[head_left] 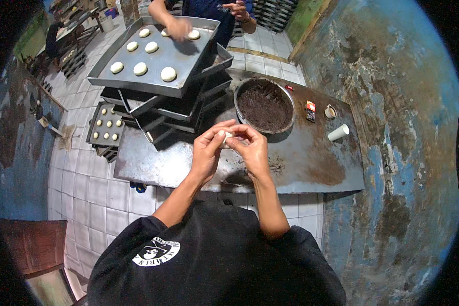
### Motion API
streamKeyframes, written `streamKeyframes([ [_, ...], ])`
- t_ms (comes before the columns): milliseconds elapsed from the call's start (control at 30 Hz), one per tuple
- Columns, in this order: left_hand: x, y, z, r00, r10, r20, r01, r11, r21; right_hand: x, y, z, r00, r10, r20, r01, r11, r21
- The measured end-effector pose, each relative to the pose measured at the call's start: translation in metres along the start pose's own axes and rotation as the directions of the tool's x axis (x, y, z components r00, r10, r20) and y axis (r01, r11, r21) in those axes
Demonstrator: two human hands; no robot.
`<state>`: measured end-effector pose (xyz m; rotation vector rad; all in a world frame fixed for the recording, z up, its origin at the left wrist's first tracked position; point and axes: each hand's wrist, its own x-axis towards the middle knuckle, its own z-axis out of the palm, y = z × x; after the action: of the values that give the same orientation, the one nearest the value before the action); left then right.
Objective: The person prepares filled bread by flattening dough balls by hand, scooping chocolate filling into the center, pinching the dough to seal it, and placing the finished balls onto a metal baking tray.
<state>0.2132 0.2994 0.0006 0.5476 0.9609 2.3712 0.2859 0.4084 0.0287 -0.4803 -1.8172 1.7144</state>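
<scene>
My left hand point(209, 150) and my right hand point(247, 148) meet at the middle, both pinched on a small piece of pale dough point(225, 140), partly hidden by the fingers. Just beyond them stands a round metal bowl point(250, 122) of dark, crumbly filling point(265, 102). Up and to the left, a stack of metal trays point(99, 76) stands at angles, the top one carrying several round white dough balls point(150, 47). All this is on a worn metal table point(143, 168).
A co-worker's hand point(178, 28) is over the top tray. Another tray of dough balls point(99, 137) sits lower left. A red-black packet point(310, 111), a cup point(330, 112), a white cylinder point(338, 132) and a small red object point(289, 87) lie at right, beside a peeling wall point(392, 153).
</scene>
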Motion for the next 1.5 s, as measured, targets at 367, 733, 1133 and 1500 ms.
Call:
streamKeyframes([
  [367, 0.002, -0.053, 0.045, 0.926, -0.151, -0.346, 0.177, 0.983, 0.044, -0.027, 0.005, -0.051, 0.952, -0.305, 0.024, 0.296, 0.895, -0.333],
  [733, -0.018, -0.072, 0.057, 0.974, 0.135, -0.182, -0.031, 0.876, 0.481, -0.017, 0.041, -0.076, 0.992, 0.117, 0.043, -0.122, 0.983, 0.137],
  [1133, 0.013, 0.003, 0.014, 0.846, -0.021, -0.532, 0.093, 0.99, 0.108, -0.005, 0.012, 0.014, 0.965, -0.184, 0.185, 0.207, 0.971, -0.118],
  [1500, 0.028, 0.108, -0.058, 0.874, 0.453, -0.174, -0.285, 0.77, 0.571, 0.039, -0.022, 0.137, 0.934, 0.085, 0.347, -0.174, 0.956, 0.236],
])
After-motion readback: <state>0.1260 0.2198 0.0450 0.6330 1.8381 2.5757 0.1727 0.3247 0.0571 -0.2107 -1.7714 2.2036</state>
